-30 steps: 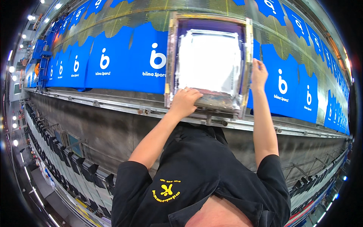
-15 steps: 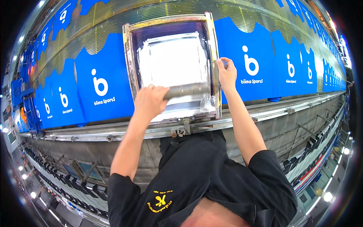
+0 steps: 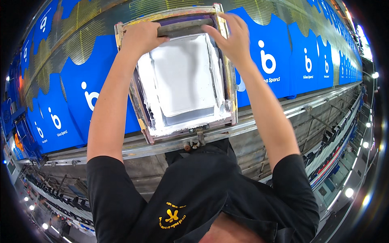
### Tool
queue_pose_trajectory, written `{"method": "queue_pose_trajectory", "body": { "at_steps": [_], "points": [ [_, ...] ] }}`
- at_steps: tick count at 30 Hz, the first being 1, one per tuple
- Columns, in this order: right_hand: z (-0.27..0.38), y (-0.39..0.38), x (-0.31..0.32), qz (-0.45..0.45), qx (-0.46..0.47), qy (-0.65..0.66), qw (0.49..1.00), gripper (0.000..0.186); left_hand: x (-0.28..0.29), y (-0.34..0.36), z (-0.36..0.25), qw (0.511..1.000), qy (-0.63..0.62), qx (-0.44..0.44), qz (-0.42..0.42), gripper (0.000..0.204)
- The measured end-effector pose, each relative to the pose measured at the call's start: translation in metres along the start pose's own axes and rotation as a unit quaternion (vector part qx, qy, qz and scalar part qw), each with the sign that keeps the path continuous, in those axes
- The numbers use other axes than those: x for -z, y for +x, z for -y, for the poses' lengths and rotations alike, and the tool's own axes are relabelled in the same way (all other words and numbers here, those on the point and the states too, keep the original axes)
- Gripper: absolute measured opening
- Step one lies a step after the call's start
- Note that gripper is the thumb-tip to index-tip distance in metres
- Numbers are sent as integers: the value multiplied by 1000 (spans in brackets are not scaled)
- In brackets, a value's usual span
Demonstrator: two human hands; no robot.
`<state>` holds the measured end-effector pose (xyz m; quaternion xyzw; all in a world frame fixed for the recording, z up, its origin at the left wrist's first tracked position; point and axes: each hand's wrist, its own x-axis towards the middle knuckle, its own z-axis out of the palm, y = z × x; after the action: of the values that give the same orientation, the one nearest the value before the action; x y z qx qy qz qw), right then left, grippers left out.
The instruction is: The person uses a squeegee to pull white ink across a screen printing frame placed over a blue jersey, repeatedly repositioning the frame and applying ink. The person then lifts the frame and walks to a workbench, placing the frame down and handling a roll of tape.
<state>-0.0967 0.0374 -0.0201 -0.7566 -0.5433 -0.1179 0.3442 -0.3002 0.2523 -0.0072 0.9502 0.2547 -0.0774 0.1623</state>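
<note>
A screen-printing frame (image 3: 232, 81) with a wooden rim lies over a blue fabric panel, and white ink (image 3: 184, 77) coats its mesh. Across the frame's far end is a long, dull grey squeegee (image 3: 180, 28). My left hand (image 3: 139, 38) is closed around the squeegee's left end, thumb on the near side. At the right end my right hand (image 3: 235, 38), slightly blurred, has its thumb on the near side and its fingers over the far side. The squeegee's right tip is hidden behind that hand.
Blue fabric panels (image 3: 269, 44) with white logos lie in a row on both sides, and more are on the far side. A metal rail (image 3: 259, 123) runs along the near table edge. A clamp (image 3: 197, 137) joins the frame to that rail.
The squeegee has gone from the near part of the frame to its far end in my left hand. My right hand has moved from the frame's right rim to the squeegee's right end.
</note>
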Motion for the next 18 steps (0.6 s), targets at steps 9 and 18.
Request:
{"method": "queue_pose_trajectory", "body": {
  "at_steps": [9,18],
  "points": [
    [47,-51,-6,254,2,-28,967,30,-42,-82,-42,999,-10,44,-6,32],
    [123,-215,109,270,16,52,961,43,-110,-282,-140,992,-41,16,-116,49]
  ]
}}
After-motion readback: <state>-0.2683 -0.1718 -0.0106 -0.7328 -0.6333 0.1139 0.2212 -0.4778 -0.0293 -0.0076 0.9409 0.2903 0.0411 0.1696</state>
